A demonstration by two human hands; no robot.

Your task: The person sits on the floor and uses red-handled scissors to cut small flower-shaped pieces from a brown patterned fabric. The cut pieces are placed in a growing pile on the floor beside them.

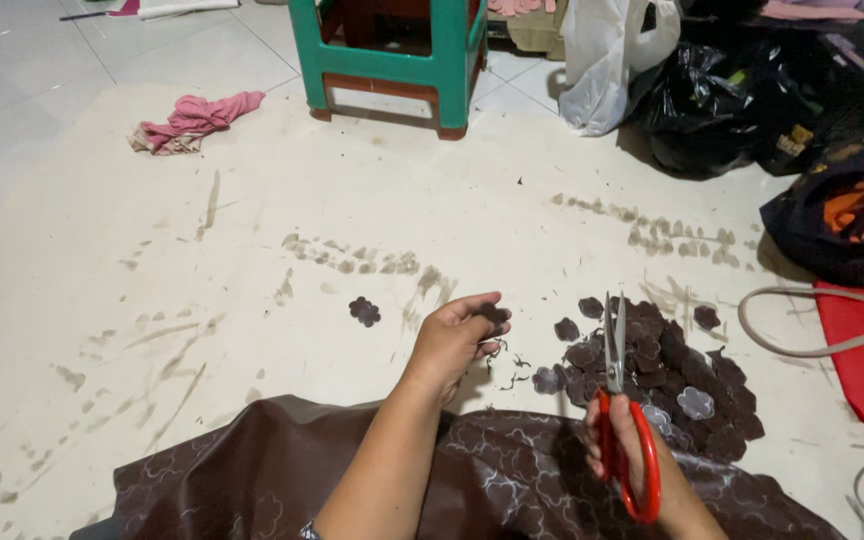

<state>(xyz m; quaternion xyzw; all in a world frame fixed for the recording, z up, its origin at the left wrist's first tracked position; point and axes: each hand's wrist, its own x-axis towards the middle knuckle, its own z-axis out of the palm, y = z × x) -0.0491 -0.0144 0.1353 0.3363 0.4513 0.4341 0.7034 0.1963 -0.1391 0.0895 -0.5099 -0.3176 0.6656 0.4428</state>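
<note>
On the mat (252, 250), left hand (449, 345) fingers (477, 302) pinch a flower cutout (494, 316).

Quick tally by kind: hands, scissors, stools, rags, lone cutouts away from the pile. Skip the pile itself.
Hands: 2, left hand and right hand
Red-handled scissors: 1
Green stool: 1
Pink rag: 1
Lone dark flower cutout: 1
Total: 6
</note>
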